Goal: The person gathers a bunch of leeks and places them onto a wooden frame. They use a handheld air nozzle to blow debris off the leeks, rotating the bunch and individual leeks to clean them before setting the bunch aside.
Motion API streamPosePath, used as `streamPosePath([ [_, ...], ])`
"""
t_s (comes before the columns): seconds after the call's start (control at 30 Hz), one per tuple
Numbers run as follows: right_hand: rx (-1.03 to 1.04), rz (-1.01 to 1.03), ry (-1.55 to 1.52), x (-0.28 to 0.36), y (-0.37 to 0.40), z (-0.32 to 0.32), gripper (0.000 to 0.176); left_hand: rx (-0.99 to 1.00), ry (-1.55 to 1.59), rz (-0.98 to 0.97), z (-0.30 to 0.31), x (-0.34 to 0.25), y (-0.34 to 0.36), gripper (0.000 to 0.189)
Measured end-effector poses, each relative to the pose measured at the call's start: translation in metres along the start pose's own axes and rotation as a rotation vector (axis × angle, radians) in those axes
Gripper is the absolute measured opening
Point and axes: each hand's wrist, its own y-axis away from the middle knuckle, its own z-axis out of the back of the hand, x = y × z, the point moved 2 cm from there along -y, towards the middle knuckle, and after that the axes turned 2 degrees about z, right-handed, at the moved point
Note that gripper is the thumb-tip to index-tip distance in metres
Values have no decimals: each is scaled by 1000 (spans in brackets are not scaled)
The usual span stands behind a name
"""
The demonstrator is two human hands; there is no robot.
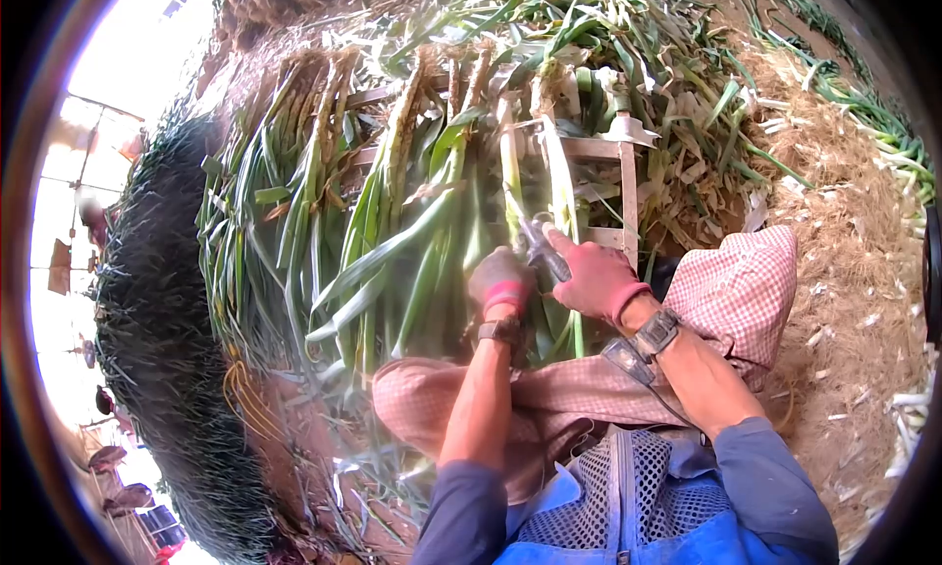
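My left hand [500,278], in a pink-cuffed glove, is closed around the lower green part of a long green onion [508,162]. Its pale stalk points away from me. Close beside it, my right hand [597,278], gloved in pink, grips a small grey-black hand tool [546,251] whose kind I cannot make out. The tool's front end lies against the stalk, just past my left fingers. Another pale green onion [559,172] runs right by my right fingertips, leaves toward my lap. Several unpeeled green onions [324,143] lie to the left, brown roots at the far end.
A wooden frame [629,187] lies under the stalks. Loose peelings and leaves [687,104] are heaped behind it. A dark green stack of leaves [167,320] rises at left. Root scraps [834,241] cover the ground at right, with pale onions [913,428] along the edge.
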Motion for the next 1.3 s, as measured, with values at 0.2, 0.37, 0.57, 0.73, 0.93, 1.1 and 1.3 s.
streamPosePath([
  [0.2,89,-55,-2,12,42,0,85,19,30,34,-4,1,-15,29],
  [0.37,84,-49,62,4,52,-13,85,32,33,47,8,-6,-4,30],
  [0.57,-29,-73,54,10,-1,1,86,31,24,24,-1,1,-9,35],
  [0.73,11,-134,69,16,-33,15,87,47,72,16,7,-3,-4,43],
  [0.93,-87,-186,49,13,-85,33,93,20,91,-3,3,-1,-5,44],
  [1.1,-164,-148,85,-5,-126,49,92,19,102,-14,3,-1,-5,44],
  [1.3,-127,-130,92,-2,-145,63,90,96,128,-4,3,2,-8,60],
])
